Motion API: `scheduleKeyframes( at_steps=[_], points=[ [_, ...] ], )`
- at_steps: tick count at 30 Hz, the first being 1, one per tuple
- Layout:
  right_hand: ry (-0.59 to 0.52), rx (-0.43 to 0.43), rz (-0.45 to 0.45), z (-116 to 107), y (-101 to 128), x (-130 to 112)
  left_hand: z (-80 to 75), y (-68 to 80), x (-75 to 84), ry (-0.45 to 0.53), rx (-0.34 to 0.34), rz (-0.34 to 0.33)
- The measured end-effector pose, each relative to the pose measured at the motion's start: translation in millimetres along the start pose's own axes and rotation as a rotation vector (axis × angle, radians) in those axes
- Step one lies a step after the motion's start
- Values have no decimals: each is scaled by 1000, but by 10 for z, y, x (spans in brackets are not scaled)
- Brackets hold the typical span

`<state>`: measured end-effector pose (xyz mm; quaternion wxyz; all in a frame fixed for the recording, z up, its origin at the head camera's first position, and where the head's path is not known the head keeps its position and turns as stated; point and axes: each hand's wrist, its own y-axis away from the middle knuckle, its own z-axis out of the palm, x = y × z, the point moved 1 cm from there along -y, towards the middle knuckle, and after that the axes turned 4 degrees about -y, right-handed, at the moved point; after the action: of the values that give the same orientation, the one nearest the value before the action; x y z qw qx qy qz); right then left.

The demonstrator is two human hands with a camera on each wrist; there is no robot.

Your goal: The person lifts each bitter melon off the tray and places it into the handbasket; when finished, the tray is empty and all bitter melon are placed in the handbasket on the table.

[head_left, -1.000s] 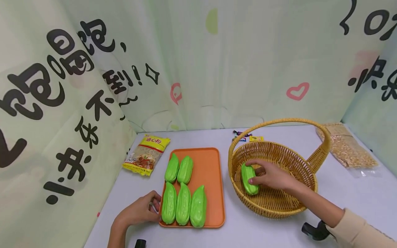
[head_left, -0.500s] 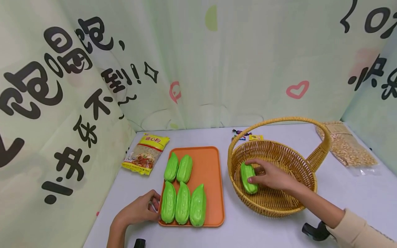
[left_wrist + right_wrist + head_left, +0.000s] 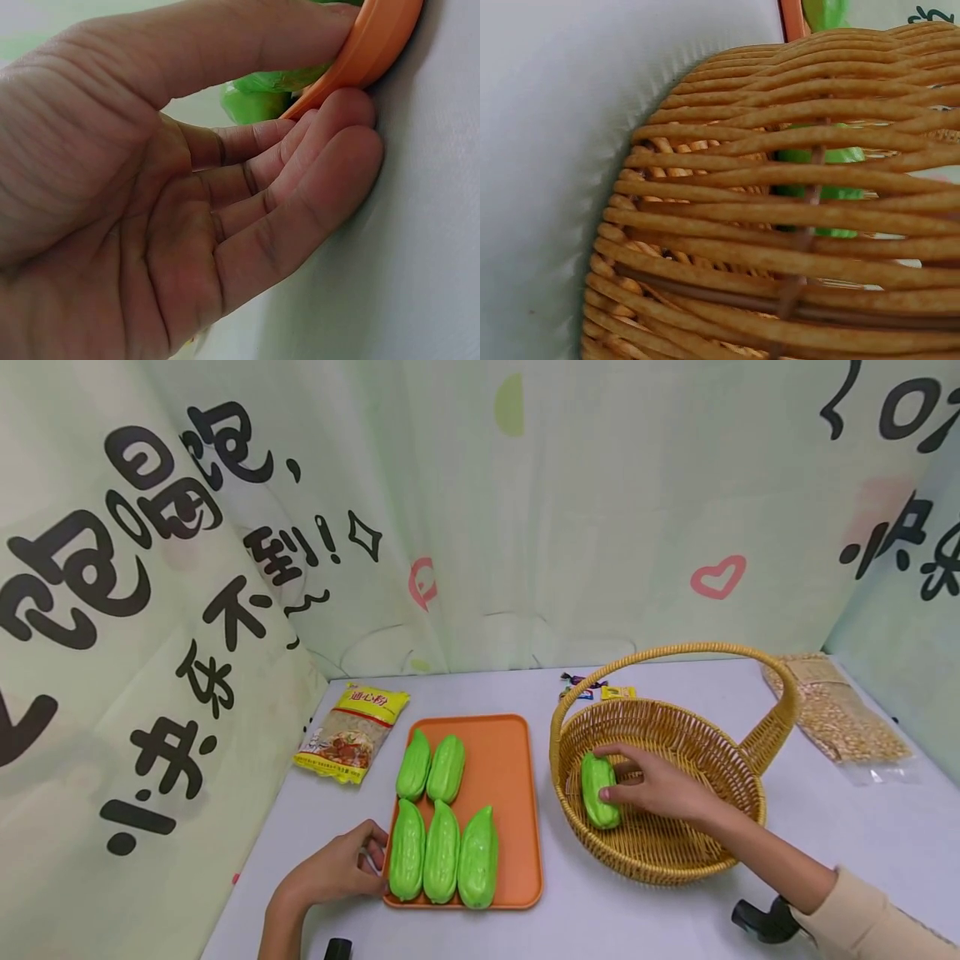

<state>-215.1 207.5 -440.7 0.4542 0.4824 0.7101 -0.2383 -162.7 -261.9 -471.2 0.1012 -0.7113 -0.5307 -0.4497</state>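
**Gourd gripped in the basket, tray steadied**

Grasped by the right hand [image 3: 651,787] in the head view is a green gourd [image 3: 597,790], low inside the wicker basket [image 3: 667,852]; lifting it out appears to be the step in hand, and clearing the rim is called for next. The forearm is stretched across the basket.

At the left wrist, the orange tray [image 3: 379,41] edge is pinched by the left hand [image 3: 187,202].

Through the weave, the right wrist view shows the gourd only.

Glossy bright-green ridged plastic gourd [image 3: 600,790], lying on its side against the inner left wall of a round woven wicker basket with an arched handle [image 3: 678,852], right of frame centre, flat orange rectangular plastic tray [image 3: 504,760] at lower centre, carrying five matching gourds.
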Motion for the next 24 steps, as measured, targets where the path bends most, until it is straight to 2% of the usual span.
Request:
scheduleKeyframes(
  at_steps=[4,6,9,13,16,22,24],
  points=[
    [81,52,3,-34,104,-177,6,1,-14,5,-4,2],
    [129,87,-19,-41,190,-345,2,8,-19,1,-7,-1],
    [134,112,-80,7,307,-621,-11,27,-17,3,-10,-11],
    [-10,79,-138,228,397,-888,-19,48,-9,12,-14,-13],
    [-137,26,-144,483,410,-964,-21,49,-4,5,-10,2],
    [-350,-79,-67,1027,254,-816,-20,20,-7,-5,-2,23],
    [-377,-94,-47,1174,181,-734,-13,7,-15,-6,-2,20]
  ],
)
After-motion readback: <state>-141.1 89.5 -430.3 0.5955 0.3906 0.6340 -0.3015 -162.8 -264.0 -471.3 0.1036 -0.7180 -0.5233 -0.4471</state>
